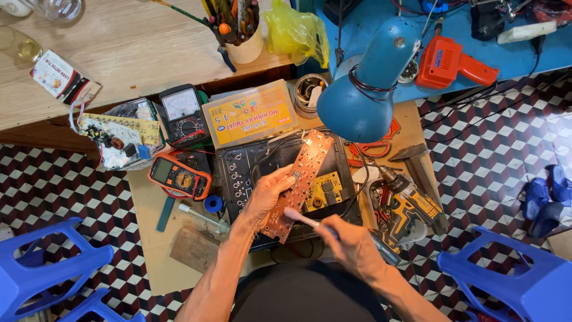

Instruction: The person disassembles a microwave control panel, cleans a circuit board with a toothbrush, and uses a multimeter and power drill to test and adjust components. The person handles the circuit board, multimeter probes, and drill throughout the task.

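bench left: orange multimeter (179, 176) lay beside an analogue meter (182, 114) and a loose white circuit board (119, 137).
left hand (266, 197): fingers curled shut around the lower end of the long brown circuit board (301, 185), holding it tilted above the opened black appliance base (238, 173).
board: copper side faced up, lit by the blue desk lamp (369, 83).
right hand (351, 244): fingers closed on the handle of a toothbrush (301, 218); bristle end touched the board's lower part.
bench right: yellow cordless drill (411, 206) lay near the base; red soldering gun (450, 62) sat well apart on the blue table.
step: brushing the solder side, by the look of it.
next move: likely needs a firm left-hand grip and light strokes further up the board.
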